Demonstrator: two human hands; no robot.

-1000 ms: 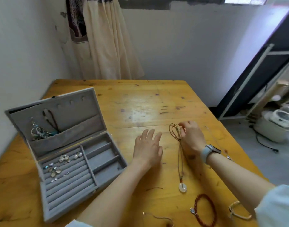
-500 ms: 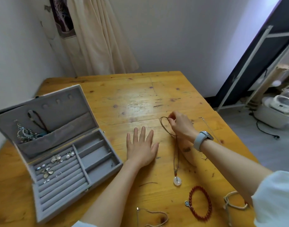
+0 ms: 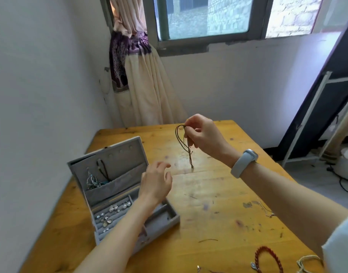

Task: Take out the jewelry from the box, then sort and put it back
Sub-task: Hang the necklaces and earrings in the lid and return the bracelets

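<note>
Brown cord is hanging from the right hand (image 3: 205,135), whose fingers (image 3: 188,133) are pinching the gathered top of a cord necklace (image 3: 184,143) up in the air above the far half of the bench (image 3: 208,194). The necklace's long axis is running nearly straight up and down, loops bunched at the top by the fingertips and the strands trailing down to a thin end just over the wood; I cannot make out any pendant on it from here. The left hand (image 3: 156,184) is hovering over the open grey jewelry box (image 3: 129,194) with its fingers spread and loosely curled, gripping nothing. As for progress, I'd judge the sorting is partway through: earrings (image 3: 112,211) are sitting in the ridged rows at the left of the tray, a few pieces are tucked in the lid pocket (image 3: 114,186), and the compartments at the right look bare as far as the arm lets me see. Lying out on the bench near its close edge are a red bead bracelet (image 3: 267,260) and a pale woven bracelet (image 3: 307,263), with a fine chain (image 3: 265,208) by the right forearm, all waiting to go back, as is the necklace in hand.
</note>
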